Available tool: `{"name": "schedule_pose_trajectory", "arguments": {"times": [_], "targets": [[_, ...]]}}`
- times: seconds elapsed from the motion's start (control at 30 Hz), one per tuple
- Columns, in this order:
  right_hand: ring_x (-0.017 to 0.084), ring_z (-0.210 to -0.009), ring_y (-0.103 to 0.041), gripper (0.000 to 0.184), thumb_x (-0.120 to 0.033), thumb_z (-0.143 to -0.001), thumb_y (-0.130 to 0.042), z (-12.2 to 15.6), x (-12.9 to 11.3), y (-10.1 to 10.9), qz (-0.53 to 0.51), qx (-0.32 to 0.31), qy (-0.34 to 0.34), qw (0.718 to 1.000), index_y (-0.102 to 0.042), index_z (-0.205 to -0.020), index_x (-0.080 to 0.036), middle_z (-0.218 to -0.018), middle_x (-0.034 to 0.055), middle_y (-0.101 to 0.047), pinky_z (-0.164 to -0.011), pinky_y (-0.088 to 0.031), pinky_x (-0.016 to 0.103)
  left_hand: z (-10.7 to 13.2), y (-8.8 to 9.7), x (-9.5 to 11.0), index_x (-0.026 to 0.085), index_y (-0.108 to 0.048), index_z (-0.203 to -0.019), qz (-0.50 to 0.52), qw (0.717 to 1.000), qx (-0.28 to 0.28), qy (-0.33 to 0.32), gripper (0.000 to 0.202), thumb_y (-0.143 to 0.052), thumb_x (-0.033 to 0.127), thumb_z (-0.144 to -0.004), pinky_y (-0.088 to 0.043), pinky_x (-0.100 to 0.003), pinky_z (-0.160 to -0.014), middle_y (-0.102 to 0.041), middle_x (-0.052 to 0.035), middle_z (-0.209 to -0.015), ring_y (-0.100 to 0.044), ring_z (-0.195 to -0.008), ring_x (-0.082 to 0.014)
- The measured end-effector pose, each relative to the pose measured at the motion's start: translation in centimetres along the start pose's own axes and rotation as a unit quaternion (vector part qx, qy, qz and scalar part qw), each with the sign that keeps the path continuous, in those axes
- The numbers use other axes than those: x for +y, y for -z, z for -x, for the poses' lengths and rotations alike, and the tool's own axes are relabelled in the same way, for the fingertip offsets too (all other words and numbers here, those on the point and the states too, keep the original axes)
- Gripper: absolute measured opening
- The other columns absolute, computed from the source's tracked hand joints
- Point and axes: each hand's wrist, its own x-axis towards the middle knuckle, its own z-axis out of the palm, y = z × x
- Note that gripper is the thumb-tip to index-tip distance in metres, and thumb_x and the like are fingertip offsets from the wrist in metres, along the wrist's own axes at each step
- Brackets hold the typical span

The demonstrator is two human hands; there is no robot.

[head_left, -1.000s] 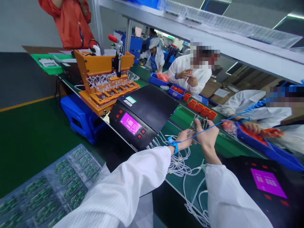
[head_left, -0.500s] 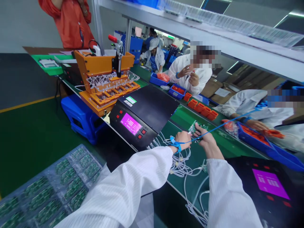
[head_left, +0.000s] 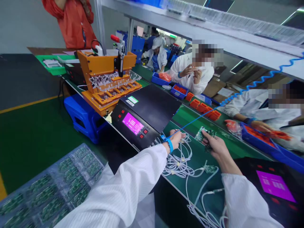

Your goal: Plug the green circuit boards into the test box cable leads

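Observation:
My right hand (head_left: 217,145) grips a green circuit board (head_left: 199,134) by its near side, thumb on top, holding it over the bench. To the left, my left hand (head_left: 175,139) has its fingers curled at the upper end of a tangle of white cables (head_left: 177,163). What lies between those fingers is hidden. A blue wrist strap (head_left: 170,146) circles my left wrist, and its cord runs up to the right. Below my right hand, another small green board (head_left: 210,169) rests on the bench beside a white cable's end.
A black tester (head_left: 152,107) with a lit screen stands left of my hands, an orange test fixture (head_left: 109,85) beyond it. A second tester (head_left: 273,183) is at right. A clear tray (head_left: 57,169) holds several boards at lower left. Co-workers sit opposite beside blue bins (head_left: 178,93).
My left hand has drawn away from the circuit board, leftward to the cables. My right hand has moved right and slightly down with the board. The blue cord now stretches differently.

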Motion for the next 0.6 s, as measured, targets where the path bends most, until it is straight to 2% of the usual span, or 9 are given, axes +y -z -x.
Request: {"name": "schedule_pose_trajectory", "arguments": {"times": [0.07,0.13,0.23,0.3,0.37,0.47,0.53,0.6], "targets": [[0.006,-0.047,-0.042,0.056,-0.048,-0.056,-0.100,1.7,0.5,-0.6,0.032,-0.029,0.008,0.999,-0.053,-0.059,-0.019,-0.049,-0.0065,-0.046,-0.039,-0.039,0.016,0.6,0.2,0.2,0.014,-0.057,-0.123,-0.023,1.000,-0.004,0.001,0.022,-0.053,0.023,-0.102,-0.057,-0.026,-0.073,-0.072,-0.0064,-0.084,-0.071,-0.072,-0.0140],[0.006,-0.047,-0.042,0.062,-0.058,-0.055,-0.098,3.3,0.6,-1.0,0.064,-0.055,0.034,0.996,-0.050,-0.058,-0.019,-0.048,-0.0057,-0.046,-0.039,-0.036,0.016,1.8,0.5,0.4,0.016,-0.058,-0.126,-0.053,0.998,-0.015,-0.010,0.030,-0.062,0.025,-0.098,-0.056,-0.026,-0.077,-0.072,-0.0058,-0.088,-0.071,-0.079,-0.0152],[0.006,-0.049,-0.042,0.063,-0.064,-0.058,-0.094,5.6,0.1,-1.3,0.072,-0.081,0.077,0.991,-0.049,-0.058,-0.019,-0.049,-0.0051,-0.047,-0.040,-0.032,0.018,4.0,1.0,0.9,0.015,-0.070,-0.103,-0.127,0.987,-0.074,-0.071,0.017,-0.072,0.028,-0.091,-0.055,-0.027,-0.081,-0.072,-0.0057,-0.087,-0.069,-0.083,-0.0169],[0.006,-0.050,-0.041,0.062,-0.061,-0.060,-0.094,7.0,-0.4,-1.4,0.040,-0.080,0.097,0.991,-0.049,-0.059,-0.020,-0.050,-0.0058,-0.045,-0.042,-0.034,0.018,5.4,1.3,1.3,0.014,-0.071,-0.090,-0.172,0.967,-0.137,-0.130,0.022,-0.064,0.034,-0.096,-0.055,-0.028,-0.077,-0.072,-0.0061,-0.084,-0.067,-0.080,-0.0173],[0.006,-0.050,-0.038,0.060,-0.057,-0.060,-0.096,8.3,-0.9,-1.5,-0.008,-0.072,0.106,0.992,-0.049,-0.060,-0.020,-0.050,-0.0070,-0.043,-0.044,-0.036,0.018,6.6,1.5,1.9,0.013,-0.071,-0.092,-0.191,0.948,-0.185,-0.177,0.032,-0.056,0.039,-0.100,-0.056,-0.029,-0.072,-0.072,-0.0067,-0.086,-0.066,-0.077,-0.0174],[0.005,-0.050,-0.035,0.060,-0.052,-0.059,-0.098,10.2,-1.5,-1.9,-0.075,-0.063,0.105,0.990,-0.048,-0.059,-0.020,-0.051,-0.0083,-0.039,-0.043,-0.036,0.018,7.9,1.8,2.6,0.012,-0.072,-0.103,-0.209,0.928,-0.212,-0.223,0.031,-0.075,0.039,-0.089,-0.058,-0.030,-0.073,-0.072,-0.0070,-0.090,-0.068,-0.078,-0.0170],[0.004,-0.049,-0.036,0.055,-0.052,-0.060,-0.098,11.3,-1.7,-2.2,-0.120,-0.066,0.091,0.986,-0.055,-0.064,-0.018,-0.053,-0.0084,-0.041,-0.043,-0.035,0.017,8.6,2.0,3.0,0.012,-0.071,-0.106,-0.196,0.930,-0.212,-0.226,0.034,-0.084,0.031,-0.081,-0.059,-0.030,-0.074,-0.072,-0.0066,-0.089,-0.068,-0.076,-0.0160],[0.004,-0.048,-0.037,0.053,-0.055,-0.059,-0.097,12.3,-1.7,-2.4,-0.164,-0.069,0.061,0.982,-0.063,-0.075,-0.018,-0.055,-0.0085,-0.044,-0.041,-0.034,0.016,9.3,2.3,3.2,0.010,-0.070,-0.107,-0.153,0.946,-0.210,-0.193,0.032,-0.082,0.027,-0.082,-0.061,-0.030,-0.072,-0.072,-0.0065,-0.088,-0.069,-0.074,-0.0157]]}}
